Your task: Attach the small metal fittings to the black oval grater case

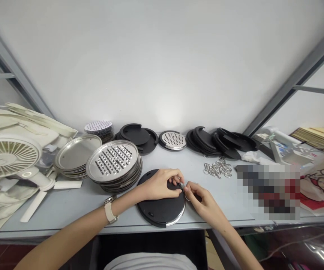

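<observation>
Metal piece (182, 185) (perhaps a clip), part-hidden

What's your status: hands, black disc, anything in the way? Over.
Right hand pinching small metal piece at black disc's edge. Left hand over disc. Disc on table, silver rim showing. Grater-plate stack close on left, seemingly not blocking.

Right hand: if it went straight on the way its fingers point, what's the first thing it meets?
Most likely the left hand, which sits just ahead of the right hand, over the black disc. One view only, so relative height is unclear.
</observation>
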Action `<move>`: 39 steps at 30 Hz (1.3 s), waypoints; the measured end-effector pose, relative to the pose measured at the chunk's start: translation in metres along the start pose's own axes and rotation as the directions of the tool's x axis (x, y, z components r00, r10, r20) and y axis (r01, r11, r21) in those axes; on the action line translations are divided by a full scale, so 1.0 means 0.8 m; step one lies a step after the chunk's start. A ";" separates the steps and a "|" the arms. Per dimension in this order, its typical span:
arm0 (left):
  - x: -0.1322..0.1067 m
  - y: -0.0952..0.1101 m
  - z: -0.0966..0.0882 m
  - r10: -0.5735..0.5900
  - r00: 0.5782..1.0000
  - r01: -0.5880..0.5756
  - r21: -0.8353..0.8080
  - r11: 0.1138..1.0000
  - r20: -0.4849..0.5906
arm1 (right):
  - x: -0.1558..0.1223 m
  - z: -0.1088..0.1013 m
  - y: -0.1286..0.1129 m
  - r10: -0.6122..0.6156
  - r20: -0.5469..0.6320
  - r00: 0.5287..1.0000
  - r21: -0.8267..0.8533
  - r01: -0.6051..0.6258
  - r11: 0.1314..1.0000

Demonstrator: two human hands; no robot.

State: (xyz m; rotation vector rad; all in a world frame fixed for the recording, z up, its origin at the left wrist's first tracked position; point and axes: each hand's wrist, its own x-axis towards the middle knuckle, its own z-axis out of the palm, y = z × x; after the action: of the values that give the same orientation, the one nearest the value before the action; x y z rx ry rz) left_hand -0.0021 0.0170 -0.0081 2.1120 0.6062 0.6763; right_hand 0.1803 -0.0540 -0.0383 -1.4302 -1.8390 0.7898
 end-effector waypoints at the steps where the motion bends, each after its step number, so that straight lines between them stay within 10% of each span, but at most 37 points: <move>1: 0.000 0.000 0.000 0.004 1.000 -0.004 -0.003 1.000 -0.001 | 0.000 0.000 0.000 -0.003 -0.004 1.000 -0.006 0.003 1.000; 39: -0.001 0.005 0.001 0.043 0.999 -0.040 0.141 0.989 -0.018 | -0.002 0.002 0.003 -0.072 0.017 0.997 -0.168 0.074 0.983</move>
State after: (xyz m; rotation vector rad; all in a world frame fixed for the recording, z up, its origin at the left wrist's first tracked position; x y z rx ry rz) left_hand -0.0016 0.0137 -0.0057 2.2557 0.6394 0.6975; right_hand 0.1807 -0.0554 -0.0413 -1.4549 -1.9947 0.6195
